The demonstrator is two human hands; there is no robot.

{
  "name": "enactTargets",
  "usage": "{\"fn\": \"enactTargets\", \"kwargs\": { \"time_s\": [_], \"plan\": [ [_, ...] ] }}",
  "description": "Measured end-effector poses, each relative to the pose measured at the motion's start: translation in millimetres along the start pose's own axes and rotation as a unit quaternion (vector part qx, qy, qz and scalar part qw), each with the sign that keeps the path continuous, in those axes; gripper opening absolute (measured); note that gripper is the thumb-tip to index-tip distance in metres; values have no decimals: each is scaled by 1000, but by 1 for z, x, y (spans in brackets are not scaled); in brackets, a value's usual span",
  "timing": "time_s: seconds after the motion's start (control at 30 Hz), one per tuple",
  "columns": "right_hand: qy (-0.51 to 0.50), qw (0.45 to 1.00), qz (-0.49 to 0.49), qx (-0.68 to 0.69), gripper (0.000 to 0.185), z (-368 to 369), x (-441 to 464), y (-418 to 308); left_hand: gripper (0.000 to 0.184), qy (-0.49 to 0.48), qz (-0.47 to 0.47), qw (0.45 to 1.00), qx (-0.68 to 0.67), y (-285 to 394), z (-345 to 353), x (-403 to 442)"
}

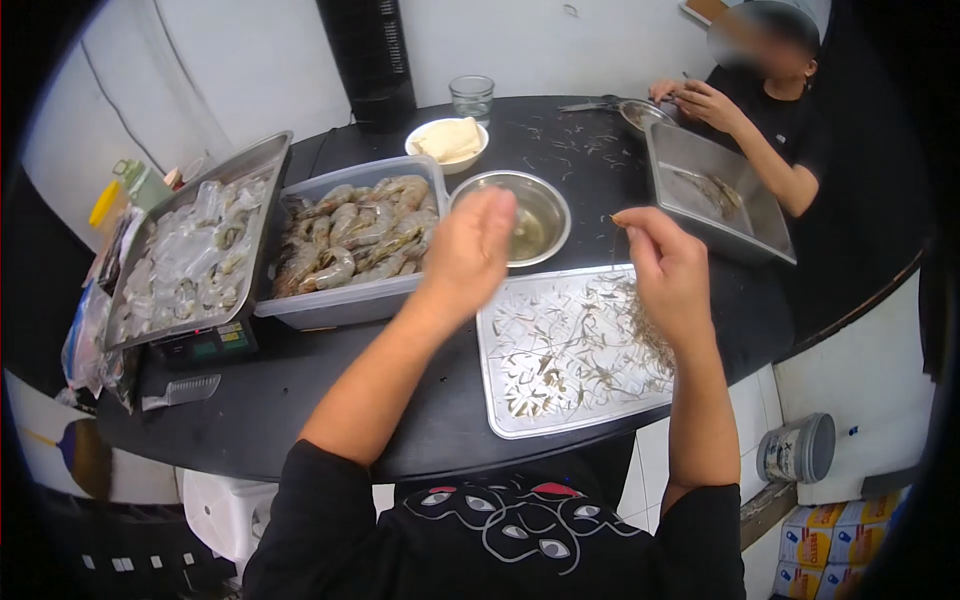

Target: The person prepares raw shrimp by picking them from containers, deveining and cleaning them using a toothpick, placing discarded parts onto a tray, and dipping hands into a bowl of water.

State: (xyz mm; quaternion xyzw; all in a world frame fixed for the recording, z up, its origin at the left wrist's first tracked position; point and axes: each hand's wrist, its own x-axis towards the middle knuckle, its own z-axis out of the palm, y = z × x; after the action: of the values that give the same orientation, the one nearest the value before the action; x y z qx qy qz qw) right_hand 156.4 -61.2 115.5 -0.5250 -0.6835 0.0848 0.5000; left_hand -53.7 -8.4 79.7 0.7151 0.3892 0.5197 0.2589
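My left hand is over the near-left rim of a steel bowl of liquid, beside a plastic tub of whole shrimp. Its fingers are blurred, and whether they hold anything is unclear. My right hand is raised above the right part of a white tray strewn with thin shell or leg scraps. Thumb and forefinger pinch a small orange-brown bit, too small to name.
Left stands a metal tray of peeled shrimp on a scale. Behind are a white bowl with a cloth and a glass. At right a person works over a steel pan.
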Motion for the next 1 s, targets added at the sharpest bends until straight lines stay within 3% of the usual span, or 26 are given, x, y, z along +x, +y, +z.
{"fn": "enactTargets", "kwargs": {
  "time_s": [0.07,0.2,0.3,0.4,0.57,0.67,0.77,0.87,1.0],
  "plan": [
    [-40,999,0,-25,13,10,10,4,43,67,46,995,61,-12,-31,14],
    [-128,985,4,-118,18,40,46,8,49,114,-95,948,281,-4,-93,26],
    [-192,967,-14,-167,20,72,75,19,47,117,-124,939,299,-45,-121,34],
    [-252,944,-26,-209,23,106,93,45,45,110,-83,933,334,-79,-140,31],
    [-294,881,-72,-363,22,148,100,71,42,108,-77,957,258,-56,-156,30],
    [-392,773,-131,-481,21,163,101,80,41,111,-82,964,226,-51,-157,30],
    [-422,743,-141,-500,20,162,106,74,40,109,-75,965,225,-48,-159,29],
    [-419,773,-113,-463,19,144,119,52,39,111,-83,969,202,-46,-160,29],
    [-416,759,-119,-486,22,137,126,50,36,103,-90,972,191,-42,-159,29]
  ]
}}
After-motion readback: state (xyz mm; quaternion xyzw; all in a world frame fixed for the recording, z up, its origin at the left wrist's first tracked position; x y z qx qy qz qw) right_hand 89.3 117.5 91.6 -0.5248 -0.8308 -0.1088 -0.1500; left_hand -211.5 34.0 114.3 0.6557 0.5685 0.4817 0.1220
